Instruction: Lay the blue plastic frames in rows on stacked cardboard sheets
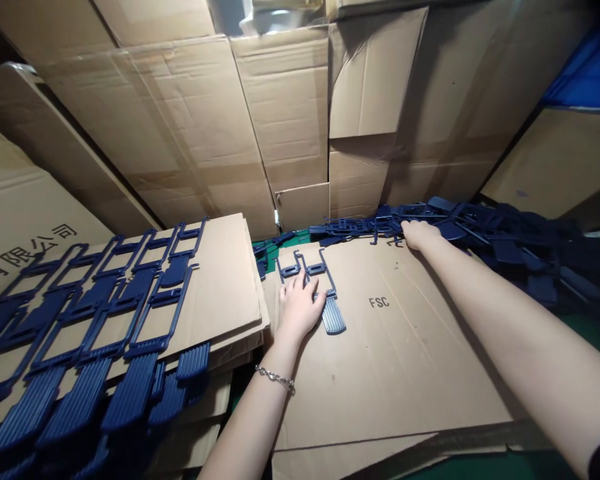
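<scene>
My left hand (300, 305) rests on the cardboard sheet (380, 373), fingers spread and lying over two dark blue plastic frames (330, 275) placed side by side. From one frame a ribbed paddle-shaped end (334, 316) sticks out toward me; my hand covers part of the other. Further off, my right hand (420, 235) reaches to the near edge of a heap of similar blue plastic pieces (480, 223). Its fingers are curled round a blue plastic frame (393, 230) there; the fingertips are mostly hidden.
On the left, a cardboard stack (230, 273) carries rows of overlapping blue frames (150, 300), their ribbed ends overhanging the near edge. Tall cardboard boxes (190, 120) stand behind. A green surface (565, 333) shows at the right, and a blue sheet (590, 73) hangs at the upper right.
</scene>
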`<act>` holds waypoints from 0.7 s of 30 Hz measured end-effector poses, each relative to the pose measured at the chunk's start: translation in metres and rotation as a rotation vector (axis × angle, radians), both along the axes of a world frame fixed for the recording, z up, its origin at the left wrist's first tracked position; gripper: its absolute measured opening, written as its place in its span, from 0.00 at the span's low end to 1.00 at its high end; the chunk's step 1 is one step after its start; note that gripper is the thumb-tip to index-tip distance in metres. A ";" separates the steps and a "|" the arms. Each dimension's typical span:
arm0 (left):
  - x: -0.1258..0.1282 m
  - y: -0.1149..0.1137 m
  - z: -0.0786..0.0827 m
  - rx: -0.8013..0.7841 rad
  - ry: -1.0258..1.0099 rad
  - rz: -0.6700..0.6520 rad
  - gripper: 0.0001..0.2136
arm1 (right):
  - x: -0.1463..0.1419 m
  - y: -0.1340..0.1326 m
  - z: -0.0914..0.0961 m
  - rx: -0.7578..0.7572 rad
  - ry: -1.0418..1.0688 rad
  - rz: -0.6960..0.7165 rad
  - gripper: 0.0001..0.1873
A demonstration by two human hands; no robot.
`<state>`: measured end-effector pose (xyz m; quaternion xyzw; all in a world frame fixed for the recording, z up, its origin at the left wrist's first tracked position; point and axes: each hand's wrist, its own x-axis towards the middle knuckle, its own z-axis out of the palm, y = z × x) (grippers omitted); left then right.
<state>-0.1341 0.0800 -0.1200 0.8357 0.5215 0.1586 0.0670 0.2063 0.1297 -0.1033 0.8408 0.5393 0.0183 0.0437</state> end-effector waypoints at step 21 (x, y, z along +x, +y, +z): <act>0.008 -0.010 0.038 -0.006 -0.413 -0.194 0.27 | -0.073 -0.072 0.085 0.482 0.196 0.170 0.10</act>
